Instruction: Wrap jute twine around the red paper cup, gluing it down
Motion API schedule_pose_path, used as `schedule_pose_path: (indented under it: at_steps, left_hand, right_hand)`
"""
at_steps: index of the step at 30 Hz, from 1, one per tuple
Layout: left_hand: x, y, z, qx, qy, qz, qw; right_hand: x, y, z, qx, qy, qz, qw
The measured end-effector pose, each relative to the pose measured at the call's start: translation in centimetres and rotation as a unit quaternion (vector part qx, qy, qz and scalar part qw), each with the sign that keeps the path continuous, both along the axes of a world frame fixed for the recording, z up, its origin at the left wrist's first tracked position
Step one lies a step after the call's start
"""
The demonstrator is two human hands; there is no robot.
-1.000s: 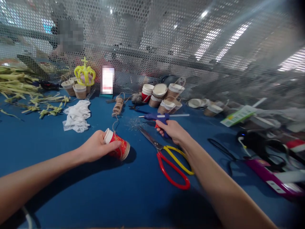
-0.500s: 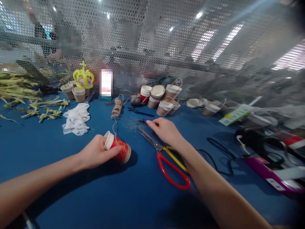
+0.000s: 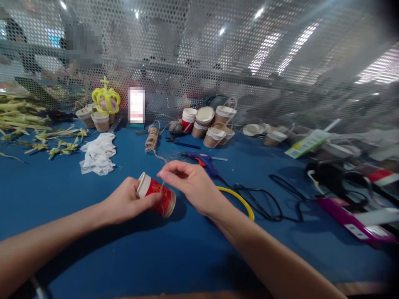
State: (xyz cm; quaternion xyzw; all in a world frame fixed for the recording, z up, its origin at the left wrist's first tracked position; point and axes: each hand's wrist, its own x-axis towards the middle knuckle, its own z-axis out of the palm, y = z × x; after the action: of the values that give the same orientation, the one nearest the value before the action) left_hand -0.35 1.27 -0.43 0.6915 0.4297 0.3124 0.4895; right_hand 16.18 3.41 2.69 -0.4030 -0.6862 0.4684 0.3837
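Observation:
My left hand [image 3: 129, 201] is closed round a red and white paper cup [image 3: 157, 192], tilted with its mouth to the left. Brown twine is wound about the cup's base. Between the fingertips of my right hand [image 3: 190, 182] is a strand of twine [image 3: 162, 185], pinched just above the cup. The strand leads back to a twine bundle [image 3: 151, 139] lying on the blue table. Behind my right hand rests a blue glue gun [image 3: 204, 161]. Most of the scissors is hidden under my right arm; a yellow handle [image 3: 240, 198] shows.
Twine-wrapped cups [image 3: 215, 136] stand at the back centre, with pliers [image 3: 183, 143] before them. White crumpled cloth [image 3: 99, 153] and dried husks [image 3: 21, 114] lie left. A black cord [image 3: 264, 195] and purple power strip [image 3: 352, 220] are on the right. A perforated metal screen [image 3: 187, 54] closes the back.
My right hand has let go of the glue gun, moved left toward the cup and pinched the twine. The left hand still holds the cup, now turned slightly.

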Motion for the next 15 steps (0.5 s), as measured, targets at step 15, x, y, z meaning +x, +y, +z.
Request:
schedule_pose_path:
  at_steps: [15]
  left_hand:
    - [0.2, 0.5, 0.2, -0.248, -0.152, 0.08, 0.953]
  right_hand:
    - [1.7, -0.1, 0.7, 0.041, 0.032, -0.115, 0.992]
